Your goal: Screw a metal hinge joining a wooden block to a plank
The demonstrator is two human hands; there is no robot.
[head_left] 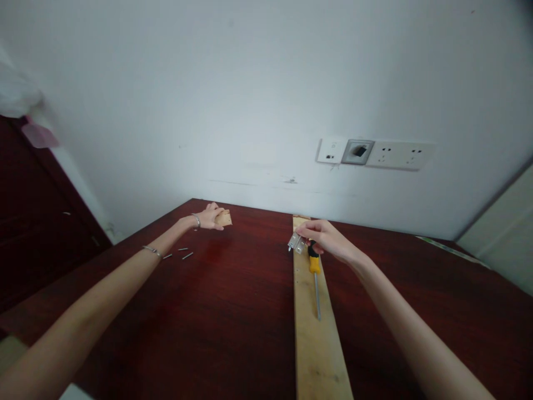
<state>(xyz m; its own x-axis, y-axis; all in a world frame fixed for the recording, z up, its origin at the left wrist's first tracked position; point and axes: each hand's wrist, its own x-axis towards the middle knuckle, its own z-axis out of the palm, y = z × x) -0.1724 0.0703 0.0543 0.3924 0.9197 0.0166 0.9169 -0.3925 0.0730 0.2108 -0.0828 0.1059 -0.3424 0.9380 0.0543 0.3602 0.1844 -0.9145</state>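
Note:
My left hand [211,215], far out over the table, is closed on a small pale wood block [225,218]. A metal hinge [297,243] is pinched between the thumb and forefinger of my right hand [327,239]. Below that hand is a screwdriver [314,265] with a yellow and black handle, its shaft pointing toward me over a long wooden board [318,353]. The handle's end is partly hidden by my fingers; whether they grip it I cannot tell. Beside my left forearm lie several thin metal pins or screws [187,256], too small to name surely.
The dark red table [233,311] meets a white wall [208,111] at its far edge. Wall sockets [393,154] sit above it on the right. A flat strip [453,251] lies at the table's right. A dark red door or panel [37,222] stands at left.

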